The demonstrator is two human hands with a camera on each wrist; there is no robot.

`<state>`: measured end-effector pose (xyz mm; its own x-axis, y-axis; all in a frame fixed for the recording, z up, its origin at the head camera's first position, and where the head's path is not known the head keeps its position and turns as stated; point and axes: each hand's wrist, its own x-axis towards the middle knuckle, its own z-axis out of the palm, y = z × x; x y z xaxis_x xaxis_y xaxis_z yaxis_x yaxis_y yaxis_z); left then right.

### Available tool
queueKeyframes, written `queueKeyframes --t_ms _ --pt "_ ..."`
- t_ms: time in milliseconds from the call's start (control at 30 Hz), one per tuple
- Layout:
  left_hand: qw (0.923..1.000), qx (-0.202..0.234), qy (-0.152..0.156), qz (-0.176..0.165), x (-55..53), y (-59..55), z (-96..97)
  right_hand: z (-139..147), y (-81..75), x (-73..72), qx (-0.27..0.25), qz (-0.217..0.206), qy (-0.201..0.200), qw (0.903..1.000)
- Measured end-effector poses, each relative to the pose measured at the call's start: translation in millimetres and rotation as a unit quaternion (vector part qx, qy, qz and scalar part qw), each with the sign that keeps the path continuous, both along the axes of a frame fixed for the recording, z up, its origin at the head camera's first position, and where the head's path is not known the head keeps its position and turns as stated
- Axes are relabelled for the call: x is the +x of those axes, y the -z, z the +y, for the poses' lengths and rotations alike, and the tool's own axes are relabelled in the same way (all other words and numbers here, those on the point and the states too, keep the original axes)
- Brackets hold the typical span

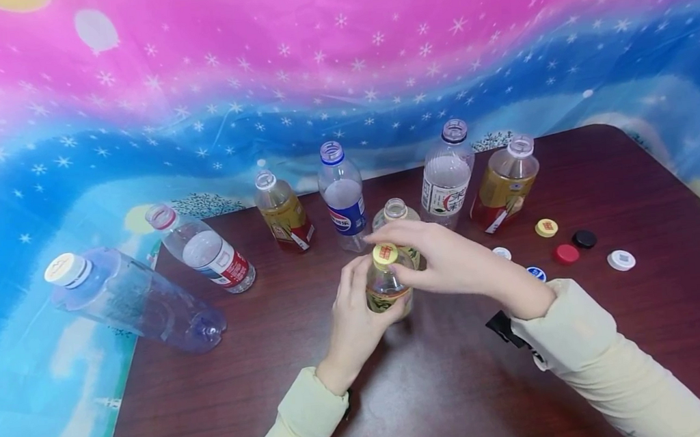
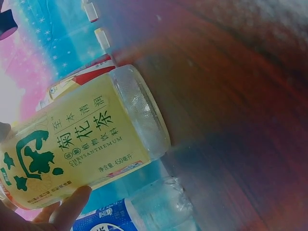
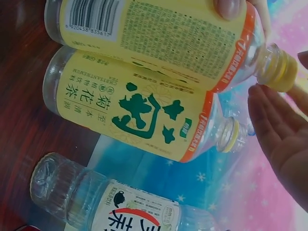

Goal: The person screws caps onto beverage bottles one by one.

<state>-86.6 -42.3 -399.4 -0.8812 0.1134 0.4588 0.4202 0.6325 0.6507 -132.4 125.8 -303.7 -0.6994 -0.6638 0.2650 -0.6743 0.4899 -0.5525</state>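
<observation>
- 9 o'clock from the held bottle (12 = away from the person): big bluish bottle [image 1: 140, 297], white cap [image 1: 69, 270] on.
- 10 o'clock: red-labelled bottle [image 1: 210, 250], then amber-labelled bottle [image 1: 285, 217]; both uncapped.
- 11 o'clock: blue-labelled bottle [image 1: 345, 208], mouth bare.
- Left hand [image 1: 355, 321]: gripping the held bottle [image 1: 386, 285] round its body; bottle lies at this hand's 2 o'clock.
- Held bottle: mid-table, between both hands, long axis roughly upright, base looks to be down on the table [image 1: 437, 383].
- Key relation: yellow cap [image 1: 385, 255] tops that axis, at the right hand's 9 o'clock. Right hand nearer the cap, left nearer the body.
- Right hand [image 1: 446, 259]: thumb and fingers bent round the cap; how tight, can't tell.
- 1 o'clock: uncapped twin bottle [image 3: 139, 110] just behind, contact unclear; farther, white-labelled bottle [image 1: 448, 187].
- 2 o'clock: second amber bottle [image 1: 508, 185], uncapped.
- 3 o'clock: loose caps [image 1: 566, 253], one partly behind the right wrist.
- Views: head mostly hides the held bottle's label; left wrist gives its front lettering, right wrist its barcode [image 3: 94, 21].
</observation>
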Motion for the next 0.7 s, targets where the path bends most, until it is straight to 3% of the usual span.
queueKeyframes --t_ms 133,500,700 --pt "1.0000 0.000 0.001 0.008 -0.3 0.0 0.2 1.4 -2.3 -0.7 0.008 0.010 -0.009 0.9999" --pt "1.0000 -0.003 -0.003 0.000 0.0 -0.6 0.6 -3.0 -1.4 -1.2 0.015 0.007 0.059 0.9981" --pt "1.0000 0.000 0.002 -0.007 0.3 -1.5 0.2 -1.7 -0.4 -2.0 0.009 -0.005 0.026 0.9996"
